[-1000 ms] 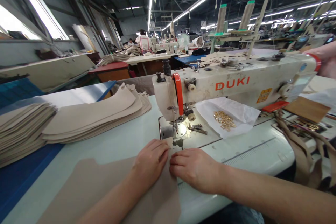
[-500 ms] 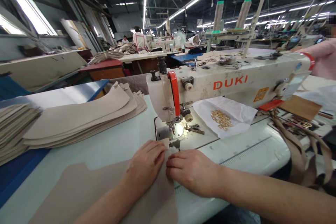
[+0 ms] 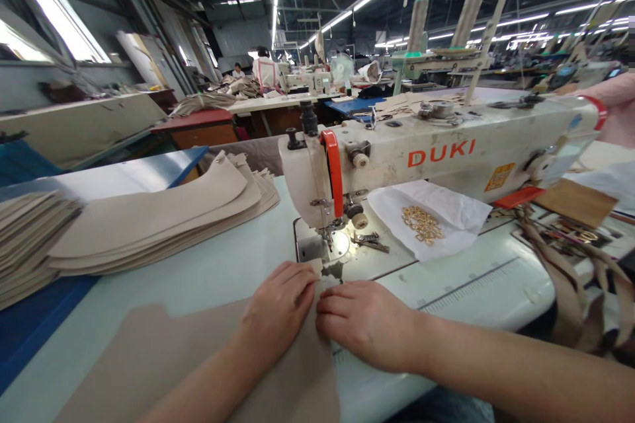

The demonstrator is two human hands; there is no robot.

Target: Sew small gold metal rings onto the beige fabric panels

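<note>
A large beige fabric panel (image 3: 198, 337) lies over the front of the pale green sewing table, its narrow corner just short of the needle plate. My left hand (image 3: 280, 304) rests on that corner with fingers bent, thumb and fingertips closed on the panel's edge. Facing it, my right hand (image 3: 370, 324) has its fingers curled together on the panel's right edge; its fingertips are partly hidden. Both hands sit close together in front of the sewing machine (image 3: 317, 172), marked DUKI. Under its needle the lit plate (image 3: 340, 246) is bare of fabric.
Gold metal rings (image 3: 421, 225) lie on a white sheet (image 3: 459, 211) right of the needle. A small metal tool (image 3: 372, 242) is beside the plate. Stacked beige panels (image 3: 149, 218) stand at left. Straps (image 3: 580, 291) hang at the right edge. People work farther back.
The camera view has shifted slightly. Both hands stay almost in the same place on the panel's corner, with the panel barely moved.
</note>
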